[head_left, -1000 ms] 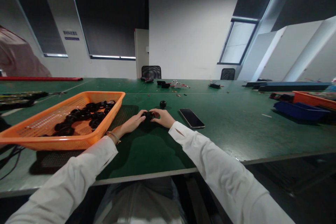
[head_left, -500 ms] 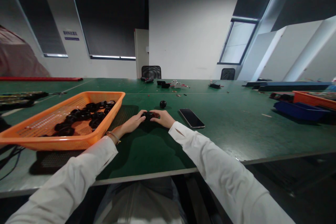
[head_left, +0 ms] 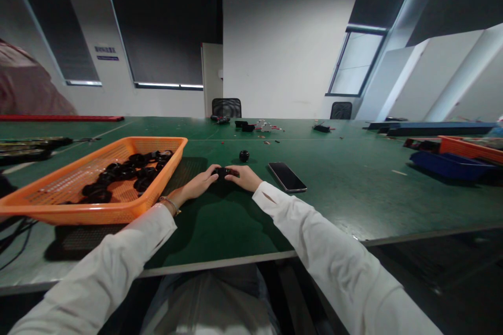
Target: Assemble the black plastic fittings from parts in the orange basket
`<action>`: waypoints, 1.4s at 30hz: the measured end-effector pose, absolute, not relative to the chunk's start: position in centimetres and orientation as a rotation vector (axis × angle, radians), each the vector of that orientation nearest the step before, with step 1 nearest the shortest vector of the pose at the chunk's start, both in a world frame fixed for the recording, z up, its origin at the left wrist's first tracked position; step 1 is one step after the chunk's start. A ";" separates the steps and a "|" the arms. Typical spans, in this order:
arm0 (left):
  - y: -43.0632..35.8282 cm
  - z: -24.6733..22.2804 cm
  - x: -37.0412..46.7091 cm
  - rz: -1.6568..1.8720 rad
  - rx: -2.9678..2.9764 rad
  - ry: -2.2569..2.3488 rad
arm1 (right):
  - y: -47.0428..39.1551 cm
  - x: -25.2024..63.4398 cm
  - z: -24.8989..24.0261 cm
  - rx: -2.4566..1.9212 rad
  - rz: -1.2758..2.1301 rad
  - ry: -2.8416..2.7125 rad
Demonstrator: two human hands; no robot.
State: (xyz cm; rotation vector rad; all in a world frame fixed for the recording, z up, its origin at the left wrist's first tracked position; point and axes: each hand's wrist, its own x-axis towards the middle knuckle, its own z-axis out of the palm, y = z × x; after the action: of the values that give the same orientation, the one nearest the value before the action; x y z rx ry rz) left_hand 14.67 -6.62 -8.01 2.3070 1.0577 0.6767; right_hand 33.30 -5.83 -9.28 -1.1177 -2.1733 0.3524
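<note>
Between my two hands is a small black part [head_left: 221, 173], held just above or on the green table [head_left: 236, 230]. My left hand [head_left: 201, 182] grips its left side with the fingers closed. On its right side, my right hand [head_left: 245, 177] is closed round it, and the fingertips are partly hidden. A round black piece [head_left: 244, 156] rests on the table just beyond my hands. To the left, an orange basket [head_left: 165, 180] holds several black round parts [head_left: 128, 169]. A dark-screened phone [head_left: 287, 176] lies right of my right hand.
Small black and white parts [head_left: 265, 126] lie farther back on the table. At the right are a blue tray [head_left: 451, 166] and an orange-red basket [head_left: 471, 149]. Dark cables [head_left: 19, 235] hang by the orange basket. A person's sleeve or clothing [head_left: 31, 81] shows far left.
The black part between my hands has turned slightly. Otherwise my hands and the things on the table stay in place.
</note>
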 end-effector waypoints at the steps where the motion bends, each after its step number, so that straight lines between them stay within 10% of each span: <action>1: -6.6 -8.0 14.7 0.676 2.313 1.053 | -5.9 33.3 -9.2 -1.135 0.343 -2.179; 42: -6.7 -7.9 14.8 0.677 2.289 1.070 | -5.9 33.4 -9.3 -1.058 0.495 -2.141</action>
State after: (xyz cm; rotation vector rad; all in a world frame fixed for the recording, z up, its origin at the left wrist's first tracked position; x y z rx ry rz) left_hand 14.78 -6.69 -7.90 2.2887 1.0702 0.6766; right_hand 33.45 -5.94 -9.26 -1.0582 -2.1408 0.4955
